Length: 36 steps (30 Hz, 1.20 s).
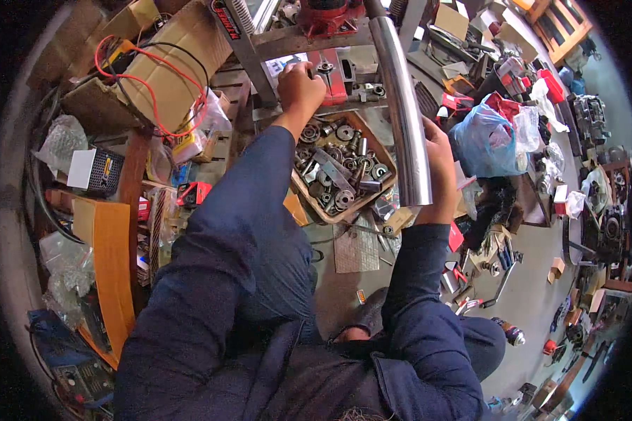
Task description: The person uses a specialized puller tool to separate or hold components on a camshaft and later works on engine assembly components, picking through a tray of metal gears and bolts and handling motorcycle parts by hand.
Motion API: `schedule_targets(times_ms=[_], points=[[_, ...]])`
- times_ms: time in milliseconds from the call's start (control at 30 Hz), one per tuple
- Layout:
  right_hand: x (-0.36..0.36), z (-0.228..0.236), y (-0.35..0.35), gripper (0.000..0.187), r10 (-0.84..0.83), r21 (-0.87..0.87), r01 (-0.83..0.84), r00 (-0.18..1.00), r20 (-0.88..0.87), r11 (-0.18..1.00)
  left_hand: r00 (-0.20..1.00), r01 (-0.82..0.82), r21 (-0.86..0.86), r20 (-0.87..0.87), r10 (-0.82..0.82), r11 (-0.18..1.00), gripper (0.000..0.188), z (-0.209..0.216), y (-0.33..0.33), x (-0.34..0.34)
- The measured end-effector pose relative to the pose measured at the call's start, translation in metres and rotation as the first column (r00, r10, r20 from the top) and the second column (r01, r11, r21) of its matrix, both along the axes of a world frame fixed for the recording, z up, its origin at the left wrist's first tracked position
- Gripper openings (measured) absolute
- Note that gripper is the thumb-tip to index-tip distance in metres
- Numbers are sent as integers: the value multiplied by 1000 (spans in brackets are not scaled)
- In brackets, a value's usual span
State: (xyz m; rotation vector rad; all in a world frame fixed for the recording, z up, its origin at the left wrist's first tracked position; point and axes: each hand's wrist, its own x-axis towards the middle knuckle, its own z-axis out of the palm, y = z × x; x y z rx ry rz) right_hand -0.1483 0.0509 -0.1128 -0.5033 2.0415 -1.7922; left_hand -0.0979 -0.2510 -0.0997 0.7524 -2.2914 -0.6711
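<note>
A shiny metal tube [402,105] slants down from the red jack [326,19] at the top of a grey metal frame [309,43]. Near the tube's lower end, my right hand [439,165] is closed around it from the right side; part of the fingers is hidden behind it. My left hand [300,90] is out by the frame, fingers curled, beside a red metal block [326,84] with a small dark part on top. What the left fingers hold, if anything, is hidden. Below the hands lies a tray [305,194] of greasy gears, bearings and shafts.
An open cardboard box [168,70] with red and black cables stands at the left. A blue plastic bag [488,137] sits to the right among boxes and metal parts. Hand tools [456,277] lie on the floor at lower right. Bubble wrap [357,247] lies below the tray.
</note>
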Motion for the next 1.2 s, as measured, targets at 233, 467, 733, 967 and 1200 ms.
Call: schedule_targets(times_ms=[233,467,733,967,1200], points=[[10,15,3,56,35,-47,-31,997,72,998,1000,-8,-6,-17,7,1000,34,10,-4,10],[9,17,2,57,49,-28,-46,989,139,999,1000,2,-56,19,-1,998,27,11,-9,12],[14,-2,-6,48,-24,53,23,999,34,998,998,37,-7,-57,-37,999,25,10,-12,16],[3,-31,-4,44,-8,140,8,1000,-3,990,990,103,14,-96,-101,995,26,12,-12,16],[8,-50,4,37,45,438,33,985,-167,898,987,135,-13,-87,-136,991,24,8,-21,17]])
